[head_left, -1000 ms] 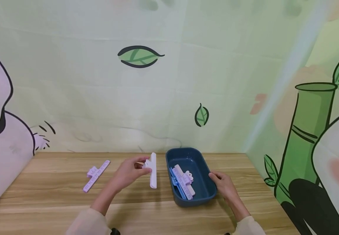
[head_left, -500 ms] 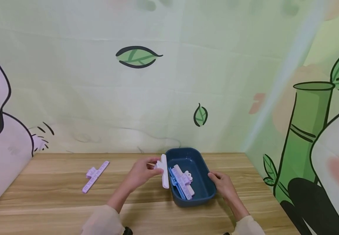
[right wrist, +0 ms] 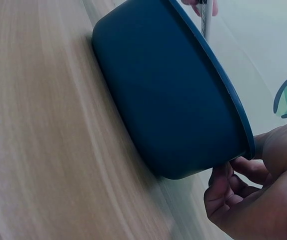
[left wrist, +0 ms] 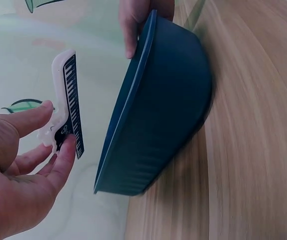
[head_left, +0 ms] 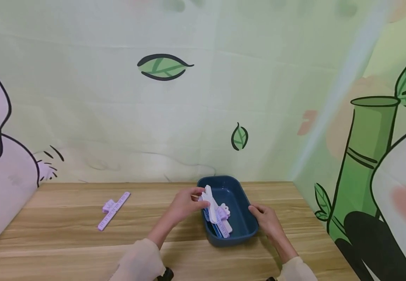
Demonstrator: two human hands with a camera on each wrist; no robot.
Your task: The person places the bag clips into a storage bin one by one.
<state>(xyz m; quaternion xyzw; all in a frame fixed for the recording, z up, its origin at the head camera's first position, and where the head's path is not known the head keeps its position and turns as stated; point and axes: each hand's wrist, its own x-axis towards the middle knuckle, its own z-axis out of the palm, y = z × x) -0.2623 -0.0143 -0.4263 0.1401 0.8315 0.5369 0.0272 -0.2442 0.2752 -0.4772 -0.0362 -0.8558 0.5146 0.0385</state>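
Note:
My left hand [head_left: 183, 207] pinches a white bag clip [head_left: 209, 208] by its handle, over the left side of the dark blue plastic bin [head_left: 239, 210]. In the left wrist view the clip's [left wrist: 71, 100] other face shows a black-and-white piano-key pattern, and it is held above the bin's rim. Inside the bin lie a lavender ruler-patterned clip [head_left: 224, 228], a blue clip [head_left: 218, 231] and a pale clip [head_left: 229, 227], partly hidden by the held one. My right hand [head_left: 267, 222] grips the bin's right rim, thumb on top and fingers against the outside, as the right wrist view shows.
Another lavender ruler-patterned clip [head_left: 115, 212] lies on the wooden table [head_left: 66, 234] to the left. Behind the table hangs a pale green backdrop [head_left: 175, 125] with cartoon leaves, and more of it stands at the right side.
My left hand has carried the white clip rightward, from beside the bin to over its left side, and the clip has tilted. The right hand stays on the rim.

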